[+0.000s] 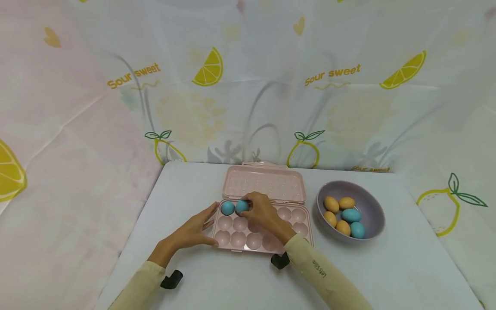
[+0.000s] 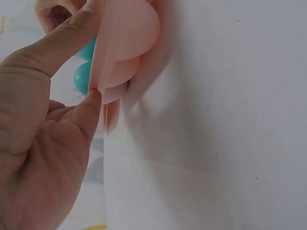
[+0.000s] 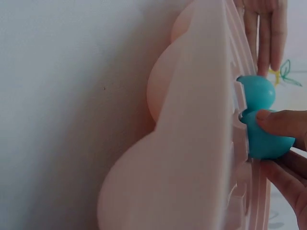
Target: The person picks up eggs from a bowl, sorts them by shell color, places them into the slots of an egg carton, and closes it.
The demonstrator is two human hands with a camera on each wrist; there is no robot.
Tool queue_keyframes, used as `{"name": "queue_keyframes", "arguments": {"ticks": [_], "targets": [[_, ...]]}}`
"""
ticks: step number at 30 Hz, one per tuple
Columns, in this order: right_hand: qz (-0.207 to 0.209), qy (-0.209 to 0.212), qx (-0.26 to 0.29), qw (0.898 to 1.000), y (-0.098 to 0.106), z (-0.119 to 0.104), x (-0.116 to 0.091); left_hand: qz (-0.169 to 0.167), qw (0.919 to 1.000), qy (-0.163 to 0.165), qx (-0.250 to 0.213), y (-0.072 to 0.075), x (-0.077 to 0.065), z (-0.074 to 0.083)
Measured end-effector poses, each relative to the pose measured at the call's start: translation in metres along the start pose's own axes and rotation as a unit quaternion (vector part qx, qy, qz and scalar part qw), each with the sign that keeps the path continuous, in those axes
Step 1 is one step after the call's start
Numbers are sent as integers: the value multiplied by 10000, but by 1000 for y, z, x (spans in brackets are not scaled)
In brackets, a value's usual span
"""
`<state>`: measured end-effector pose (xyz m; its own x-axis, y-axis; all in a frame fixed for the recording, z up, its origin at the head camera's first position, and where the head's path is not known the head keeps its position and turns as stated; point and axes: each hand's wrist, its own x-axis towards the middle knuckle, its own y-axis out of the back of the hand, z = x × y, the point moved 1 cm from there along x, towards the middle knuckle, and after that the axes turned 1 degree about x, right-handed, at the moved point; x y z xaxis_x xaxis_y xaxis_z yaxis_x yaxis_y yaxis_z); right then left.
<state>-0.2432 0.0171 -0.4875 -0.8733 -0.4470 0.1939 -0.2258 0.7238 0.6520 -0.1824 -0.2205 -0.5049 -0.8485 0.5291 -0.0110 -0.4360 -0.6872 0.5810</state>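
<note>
A pink plastic egg carton (image 1: 254,241) lies with its lid (image 1: 265,183) folded back. My right hand (image 1: 265,212) pinches a blue egg (image 1: 242,206) between thumb and fingers at the second cup of the far row. In the right wrist view, that blue egg (image 3: 268,139) sits low at its cup. Beside it, another blue egg (image 1: 227,208) rests in the far left corner cup. My left hand (image 1: 190,232) is spread along the carton's left side, its thumb by the near corner and its fingers by the far corner, touching the rim (image 2: 100,57).
Right of the carton stands a mauve bowl (image 1: 373,206) holding several orange eggs (image 1: 331,204) and two blue eggs (image 1: 351,215). The white table (image 1: 217,280) ends at a hanging cloth (image 1: 263,107) printed with lemons. Dark wrist cameras (image 1: 172,280) are strapped to both forearms.
</note>
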Motion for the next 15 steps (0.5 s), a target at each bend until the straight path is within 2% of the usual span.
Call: {"name": "queue_keyframes", "arguments": {"ticks": [5,13,15], "targets": [[47,10,-208,9998,-2,2,-1,72,9998,-133,-85,-1,2,0],[68,172,-667,9976,-6,2,-2,76,9988,-134,-461,-1,2,4],[56,194,-708,9973,-6,2,-2,48,9987,-151,-492,-1,3,0]]}}
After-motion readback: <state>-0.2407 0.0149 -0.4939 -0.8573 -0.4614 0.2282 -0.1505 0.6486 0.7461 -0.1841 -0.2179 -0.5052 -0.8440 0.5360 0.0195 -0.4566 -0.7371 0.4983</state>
